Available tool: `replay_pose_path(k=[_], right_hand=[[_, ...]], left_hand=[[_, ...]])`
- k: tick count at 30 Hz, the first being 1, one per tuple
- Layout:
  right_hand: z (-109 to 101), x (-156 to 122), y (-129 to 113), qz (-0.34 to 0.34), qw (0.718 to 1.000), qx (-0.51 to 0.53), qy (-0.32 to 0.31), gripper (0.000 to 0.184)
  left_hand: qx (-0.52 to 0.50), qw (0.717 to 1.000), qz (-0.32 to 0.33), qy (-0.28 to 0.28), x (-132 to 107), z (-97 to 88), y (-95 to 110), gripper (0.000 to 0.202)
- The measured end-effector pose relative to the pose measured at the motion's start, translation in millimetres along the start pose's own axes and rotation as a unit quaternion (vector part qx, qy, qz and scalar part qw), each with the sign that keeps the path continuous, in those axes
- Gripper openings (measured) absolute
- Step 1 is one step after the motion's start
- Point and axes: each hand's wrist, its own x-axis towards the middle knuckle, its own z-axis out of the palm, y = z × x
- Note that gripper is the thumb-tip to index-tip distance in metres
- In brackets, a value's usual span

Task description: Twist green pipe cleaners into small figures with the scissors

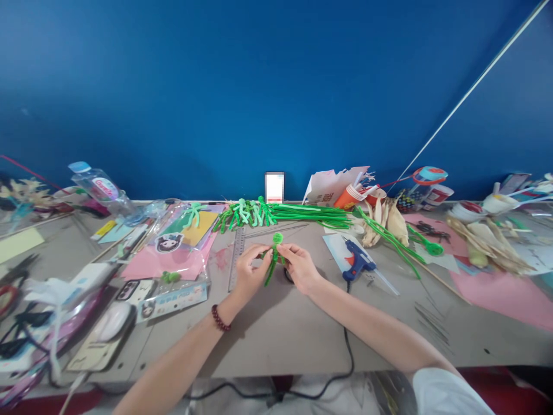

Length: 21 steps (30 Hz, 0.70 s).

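Observation:
A small green pipe-cleaner piece (277, 237) with a rounded, coiled top and dangling strands is held up over the middle of the table. My left hand (251, 268), below a beaded bracelet, pinches it from the left. From the other side my right hand (300, 266) closes its fingertips on the same piece. Just behind lies a row of green pipe-cleaner stems (313, 214), with lighter green curled ends (248, 213) at the left. A clear ruler (237, 253) rests beside my left hand. What exactly the fingertips press is partly hidden.
A blue glue gun (359, 259) lies to the right, its black cord (349, 340) running off the front edge. A phone (275, 187) stands against the blue wall. Pink paper and a plastic bag (173, 248), a bottle (103, 187) and a white mouse-shaped object (114, 321) are at left.

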Motion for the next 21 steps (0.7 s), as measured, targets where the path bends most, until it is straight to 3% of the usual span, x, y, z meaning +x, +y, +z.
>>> replay_pose_path(k=[2,5,7,10,14,17,21], right_hand=[[-1,2,-3,0.004,1.0,-0.005,0.01,0.025],[-3,5,-5,0.021,0.999,-0.008,0.027,0.027],[-5,8,-6,0.031,0.999,-0.007,0.026,0.03],[-9,12,-7,0.044,0.999,-0.022,0.005,0.033],[-14,16,-9,0.048,0.998,-0.039,-0.008,0.035],[-17,19,-12,0.055,0.997,-0.044,-0.016,0.035],[-20,22,-17,0.067,0.996,-0.047,-0.042,0.033]], left_hand=[[-0.056,0.998,-0.036,-0.017,0,-0.7,-2,0.02],[-0.171,0.975,-0.14,-0.035,1,0.3,-8,0.027],[-0.246,0.939,-0.231,-0.064,3,2.1,-12,0.029],[-0.347,0.863,-0.342,-0.136,7,4.2,-16,0.033],[-0.416,0.789,-0.403,-0.203,10,3.3,-15,0.037],[-0.427,0.784,-0.393,-0.219,9,2.8,-13,0.032],[-0.39,0.819,-0.373,-0.197,7,4.9,-10,0.029]])
